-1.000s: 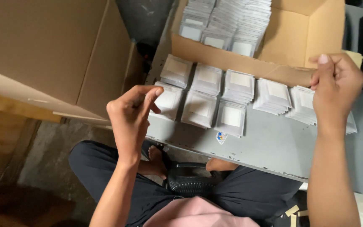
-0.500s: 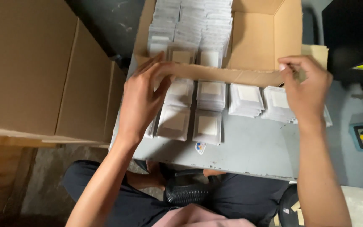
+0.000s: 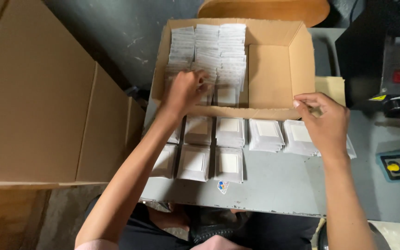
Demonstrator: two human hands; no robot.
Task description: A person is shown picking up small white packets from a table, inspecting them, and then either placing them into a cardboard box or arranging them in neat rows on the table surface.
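Now that my left hand (image 3: 184, 90) has moved off the table's stacks and into the cardboard box (image 3: 302, 55), its fingers curl loosely on the packed white packets (image 3: 218, 46), gripping none that I can tell, while my right hand (image 3: 324, 121) pinches the box's near wall

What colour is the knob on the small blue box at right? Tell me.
Yellow knob on a black panel; head view.

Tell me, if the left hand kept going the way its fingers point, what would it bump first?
The left hand points into the box. It would probably meet the white packets stacked there first; its fingertips already seem to touch them, though depth is unclear.
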